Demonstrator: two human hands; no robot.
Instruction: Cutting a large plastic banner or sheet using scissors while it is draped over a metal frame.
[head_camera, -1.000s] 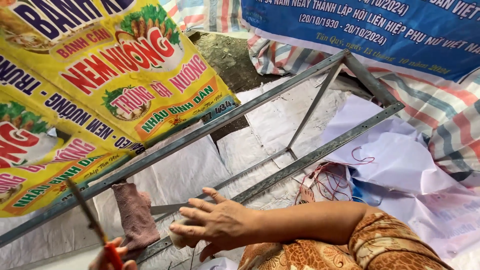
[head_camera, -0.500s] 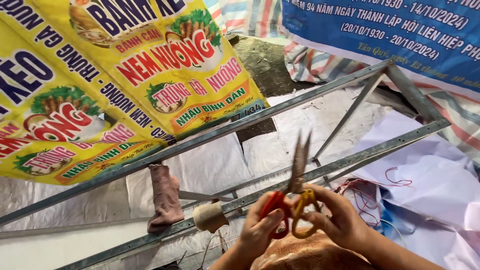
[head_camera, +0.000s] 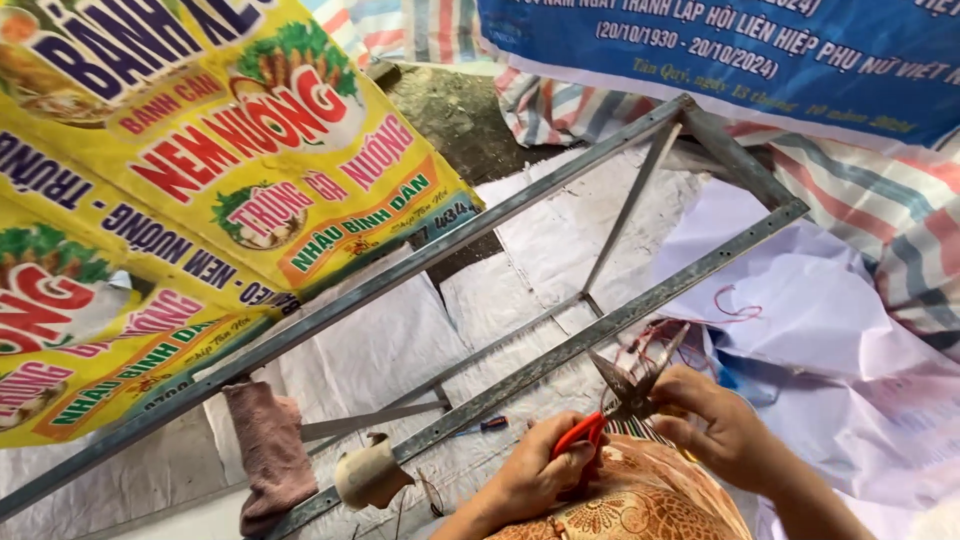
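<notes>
My left hand (head_camera: 540, 478) grips the red handles of a pair of scissors (head_camera: 622, 398). The steel blades stand open in a V and point up and right, just below the lower bar of a grey metal frame (head_camera: 560, 352). My right hand (head_camera: 722, 432) is beside the blades, with thumb and fingers pinched at the scissors' pivot. Whether a thread lies between those fingers is hidden. Thin red threads (head_camera: 738, 312) lie on the pale sheet beyond the bar. Both forearms rest over a patterned orange cloth (head_camera: 640, 505).
A tan roll of tape (head_camera: 368, 472) and a pinkish rag (head_camera: 265, 455) sit by the frame's lower bar at left. A yellow printed banner (head_camera: 200, 200) covers the left, a blue banner (head_camera: 760, 50) the top right. Striped tarp (head_camera: 900, 220) and a pale lilac sheet (head_camera: 830, 330) lie at right.
The scissors were upright with blades together, both hands at the handles. Now the blades are open and tilted right, and my right hand has shifted to the pivot.
</notes>
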